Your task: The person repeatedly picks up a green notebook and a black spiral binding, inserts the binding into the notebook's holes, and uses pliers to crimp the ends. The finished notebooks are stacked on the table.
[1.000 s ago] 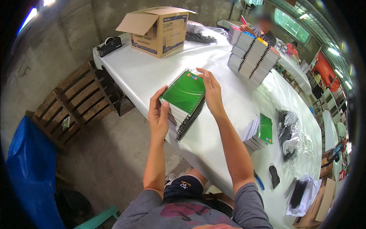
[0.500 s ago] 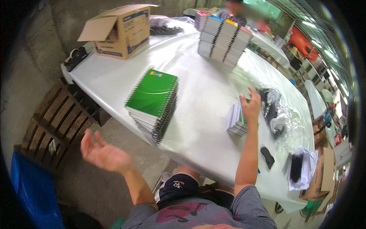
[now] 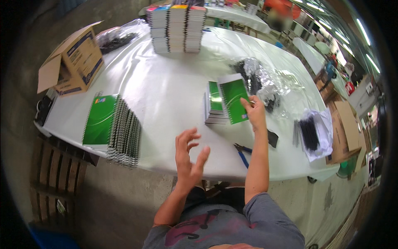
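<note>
R hand on green notebook — L hand free.
R fingers gripped the notebook's edge, lifted atop a small stack mid-tabletop; L fingers spread, holding nothing — bigger notebook pile lay at the left edge.

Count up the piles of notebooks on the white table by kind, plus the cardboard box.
Green spiral notebook stack at the left edge: 1
Small green notebook pile by the right hand: 1
Tall mixed-colour notebook stacks at the far edge: 3
Open cardboard box: 1
Total: 6
</note>
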Available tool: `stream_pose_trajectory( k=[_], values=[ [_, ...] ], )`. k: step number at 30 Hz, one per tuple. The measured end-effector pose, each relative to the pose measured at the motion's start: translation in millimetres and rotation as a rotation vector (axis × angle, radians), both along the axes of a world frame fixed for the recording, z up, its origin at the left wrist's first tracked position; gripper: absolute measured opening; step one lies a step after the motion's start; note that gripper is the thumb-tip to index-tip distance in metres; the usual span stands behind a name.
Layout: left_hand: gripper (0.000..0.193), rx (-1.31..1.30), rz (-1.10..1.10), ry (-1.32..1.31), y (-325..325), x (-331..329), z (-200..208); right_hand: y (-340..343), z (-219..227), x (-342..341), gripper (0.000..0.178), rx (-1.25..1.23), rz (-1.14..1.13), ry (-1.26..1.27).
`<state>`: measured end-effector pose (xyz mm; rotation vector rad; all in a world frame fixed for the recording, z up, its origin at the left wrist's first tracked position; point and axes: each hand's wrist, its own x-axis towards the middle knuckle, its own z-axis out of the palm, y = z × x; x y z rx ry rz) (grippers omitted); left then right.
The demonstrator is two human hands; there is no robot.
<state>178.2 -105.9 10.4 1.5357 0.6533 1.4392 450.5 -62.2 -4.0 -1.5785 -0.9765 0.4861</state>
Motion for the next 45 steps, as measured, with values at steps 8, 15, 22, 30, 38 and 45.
stream_pose_trajectory(
  k=[8,15,22,30,38,45],
  values=[
    [0.020,-0.227,-0.121,0.075,27.9,19.8,-11.0,-94.0,3.2,-91.5,0.022,0.127,0.246,-0.008],
    [0.016,0.521,0.074,1.196,16.5,3.7,11.5,-160.2,-36.6,138.7,0.029,-0.234,-0.655,-0.605],
    [0.040,0.449,0.226,1.160,8.4,18.0,-34.0,-162.6,-69.0,208.4,0.042,-0.682,-0.669,-0.670],
    [0.057,0.480,0.525,0.980,9.3,41.2,-66.0,-171.8,-7.6,172.5,0.053,-0.815,-0.692,-0.592],
    [0.059,0.514,0.561,0.866,14.5,44.2,-67.9,-162.9,18.8,50.6,0.030,-0.227,0.029,0.186],
    [0.048,0.546,0.568,0.832,10.6,42.7,-65.0,-138.6,4.9,-47.8,0.026,-0.128,0.401,-0.024]
  ],
)
